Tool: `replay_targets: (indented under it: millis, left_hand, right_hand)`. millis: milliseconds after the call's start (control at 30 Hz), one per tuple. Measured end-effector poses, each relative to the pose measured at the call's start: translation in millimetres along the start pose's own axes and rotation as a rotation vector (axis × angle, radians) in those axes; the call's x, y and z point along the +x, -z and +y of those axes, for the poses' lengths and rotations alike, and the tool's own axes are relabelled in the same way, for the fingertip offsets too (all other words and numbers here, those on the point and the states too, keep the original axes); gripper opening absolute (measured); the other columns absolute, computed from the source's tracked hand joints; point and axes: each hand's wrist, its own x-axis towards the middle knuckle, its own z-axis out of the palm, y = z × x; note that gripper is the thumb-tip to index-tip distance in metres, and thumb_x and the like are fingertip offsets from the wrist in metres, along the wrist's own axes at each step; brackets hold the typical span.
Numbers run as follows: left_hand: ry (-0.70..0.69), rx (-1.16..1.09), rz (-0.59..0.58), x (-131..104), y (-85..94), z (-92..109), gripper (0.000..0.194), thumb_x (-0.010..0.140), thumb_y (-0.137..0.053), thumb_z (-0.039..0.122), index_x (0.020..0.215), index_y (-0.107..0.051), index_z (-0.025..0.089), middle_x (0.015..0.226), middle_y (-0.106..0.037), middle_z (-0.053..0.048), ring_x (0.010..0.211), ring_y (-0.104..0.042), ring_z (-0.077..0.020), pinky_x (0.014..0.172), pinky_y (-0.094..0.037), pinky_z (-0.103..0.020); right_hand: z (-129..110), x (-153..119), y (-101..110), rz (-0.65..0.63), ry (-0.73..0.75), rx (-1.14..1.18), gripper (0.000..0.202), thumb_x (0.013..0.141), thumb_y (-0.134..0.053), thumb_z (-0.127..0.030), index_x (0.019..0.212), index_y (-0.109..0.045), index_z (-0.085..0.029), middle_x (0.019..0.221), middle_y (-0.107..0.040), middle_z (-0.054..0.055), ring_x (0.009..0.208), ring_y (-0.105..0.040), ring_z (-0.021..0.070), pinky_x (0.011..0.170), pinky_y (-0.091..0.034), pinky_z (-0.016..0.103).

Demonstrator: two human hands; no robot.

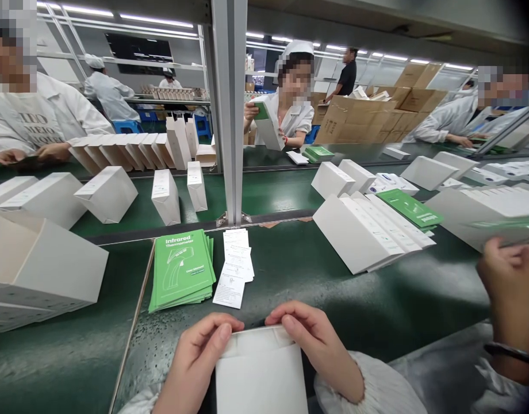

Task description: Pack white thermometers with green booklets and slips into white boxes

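Note:
Both of my hands hold one white carton box point(261, 374) low in the middle of the view, close to my body. My left hand point(195, 359) pinches its top left corner with thumb and fingers. My right hand point(318, 345) grips the top right edge, thumb on the flap. Just beyond the box lie a stack of green "Infrared Thermometer" manuals point(181, 268) and a small pile of white leaflets point(235, 265) on the green worktop point(333, 305).
White boxes point(40, 270) stand at the left, a row of flat ones point(370, 230) at the right. A co-worker's hand point(512, 293) holds a box at the far right. A metal post point(230, 109) rises ahead. Other people work across the green conveyor point(268, 192).

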Motion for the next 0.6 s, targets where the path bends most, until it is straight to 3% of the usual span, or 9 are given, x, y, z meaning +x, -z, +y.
replay_targets:
  millis: [133,233,333,433,600]
  left_hand:
    - [0.012,-0.069,-0.019,-4,0.6,-4,0.026,0.075,-0.052,0.043,0.083,-0.064,0.021,0.089,-0.067,-0.004,0.087,-0.06,-0.0197,0.07,-0.046,-0.024]
    - [-0.01,-0.095,-0.112,-6,4.7,-10,0.023,0.072,-0.058,0.038,0.089,-0.064,0.023,0.103,-0.064,-0.006,0.098,-0.057,-0.0212,0.081,-0.046,-0.026]
    - [-0.086,0.036,-0.171,-8,9.8,-18,0.023,0.075,-0.055,0.034,0.095,-0.064,0.026,0.113,-0.061,-0.006,0.107,-0.053,-0.0219,0.092,-0.041,-0.033]
    - [-0.172,0.205,-0.173,-9,11.6,-22,0.024,0.077,-0.053,0.032,0.097,-0.064,0.029,0.111,-0.062,-0.005,0.107,-0.054,-0.0217,0.094,-0.04,-0.035]
    - [-0.311,0.303,-0.123,-9,5.2,-22,0.022,0.079,-0.051,0.027,0.096,-0.065,0.028,0.104,-0.066,-0.003,0.101,-0.057,-0.0173,0.09,-0.043,-0.026]
  right_hand:
    - [0,-3,2,-0.027,0.017,0.022,0.021,0.081,-0.051,-0.035,0.085,-0.063,-0.019,0.084,-0.065,0.006,0.079,-0.059,0.0181,0.068,-0.046,0.029]
    - [2,-5,6,-0.1,0.037,0.042,0.018,0.075,-0.059,-0.029,0.091,-0.063,-0.02,0.103,-0.06,0.009,0.09,-0.058,0.0199,0.071,-0.047,0.03]
    - [5,-8,11,-0.158,0.083,-0.004,0.022,0.075,-0.06,-0.025,0.097,-0.063,-0.023,0.116,-0.054,0.009,0.098,-0.056,0.0208,0.076,-0.048,0.031]
    - [5,-10,13,-0.192,0.184,-0.102,0.02,0.078,-0.057,-0.022,0.097,-0.064,-0.024,0.107,-0.061,0.006,0.1,-0.056,0.0191,0.086,-0.045,0.033]
    - [7,-12,9,-0.168,0.227,-0.177,0.02,0.08,-0.054,-0.02,0.097,-0.064,-0.023,0.101,-0.065,0.004,0.095,-0.059,0.0167,0.085,-0.046,0.029]
